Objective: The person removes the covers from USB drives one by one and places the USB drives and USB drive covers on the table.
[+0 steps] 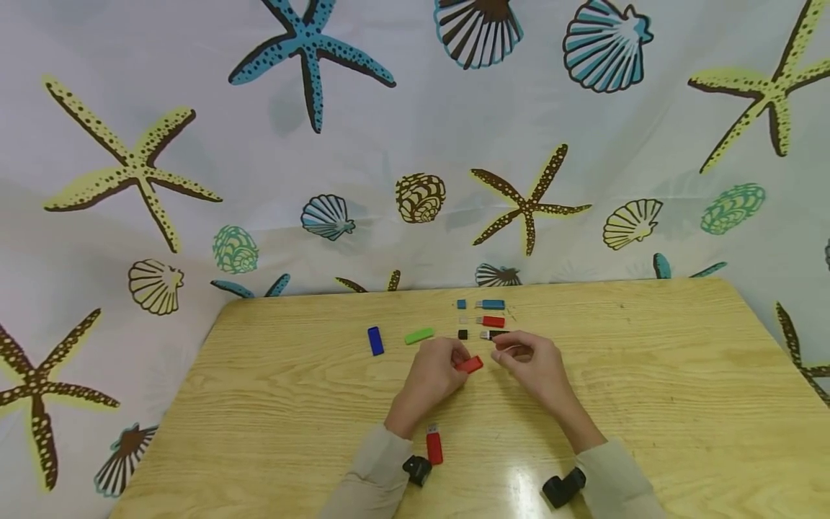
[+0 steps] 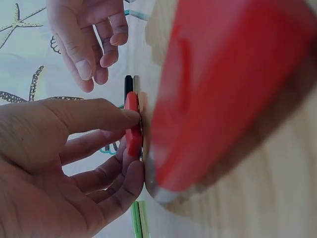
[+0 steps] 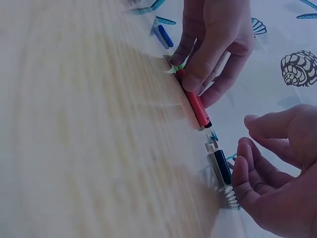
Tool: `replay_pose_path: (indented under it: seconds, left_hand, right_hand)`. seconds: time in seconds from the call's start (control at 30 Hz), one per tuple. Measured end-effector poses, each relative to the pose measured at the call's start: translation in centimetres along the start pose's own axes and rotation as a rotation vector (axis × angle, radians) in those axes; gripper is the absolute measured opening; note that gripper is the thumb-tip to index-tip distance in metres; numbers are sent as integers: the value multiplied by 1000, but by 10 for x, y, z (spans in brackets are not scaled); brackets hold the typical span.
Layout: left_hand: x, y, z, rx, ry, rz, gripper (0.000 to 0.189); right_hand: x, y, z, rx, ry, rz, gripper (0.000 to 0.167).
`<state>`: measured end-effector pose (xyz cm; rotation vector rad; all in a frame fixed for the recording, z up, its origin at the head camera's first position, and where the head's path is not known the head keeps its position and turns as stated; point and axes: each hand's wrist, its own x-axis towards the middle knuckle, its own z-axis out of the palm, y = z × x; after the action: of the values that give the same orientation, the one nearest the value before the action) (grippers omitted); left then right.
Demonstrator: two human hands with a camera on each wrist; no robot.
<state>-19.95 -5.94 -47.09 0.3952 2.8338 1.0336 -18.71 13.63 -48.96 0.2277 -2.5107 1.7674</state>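
Left hand (image 1: 436,366): thumb and fingertips pinch a red piece (image 1: 475,364), held low over the table (image 1: 272,425), one end pointing toward the right hand (image 1: 533,360). Whether it touches the wood, cannot tell. Right hand: nothing held, fingers bent, thumb apart from them. Its fingertips sit close by the black stick (image 1: 498,334); contact unclear.

Just beyond, a tight cluster: black cap (image 1: 463,334), blue cap (image 1: 461,304), blue stick (image 1: 493,304) and a second red stick (image 1: 491,321), metal plugs facing left. Leftward, a green piece (image 1: 418,336), then a dark blue piece (image 1: 375,341) farther out. Nearer the body, a loose red stick (image 1: 434,445) lies beside the left wrist camera (image 1: 418,471).

Risks, as judged: the right fingers could nudge the black stick out of line — they hover so near it. The black cap, small and light, could be knocked by the left knuckles. A shallow pinch could let the red piece slip. Drawing the left wrist back might sweep the loose red stick aside.
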Motion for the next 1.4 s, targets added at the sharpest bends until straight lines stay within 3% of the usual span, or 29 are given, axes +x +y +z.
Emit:
replay_pose_path:
  seconds: [0.27, 0.47, 0.77, 1.07, 1.4]
  left_hand:
    - [-3, 4, 3, -86, -22, 50, 21]
    - [-7, 15, 4, -190, -3, 111, 19]
    - [-14, 23, 4, -254, 22, 182, 22]
    - [-18, 24, 2, -366, -7, 209, 19]
    - [-20, 20, 1, -449, 39, 205, 16]
  right_hand:
    - [-6, -4, -2, -14, -20, -49, 21]
    - [-15, -9, -9, -15, -23, -89, 20]
    - [-26, -11, -19, 8, -23, -127, 21]
    - [-32, -11, -26, 33, -24, -156, 21]
    - [-31, -11, -30, 47, -1, -195, 18]
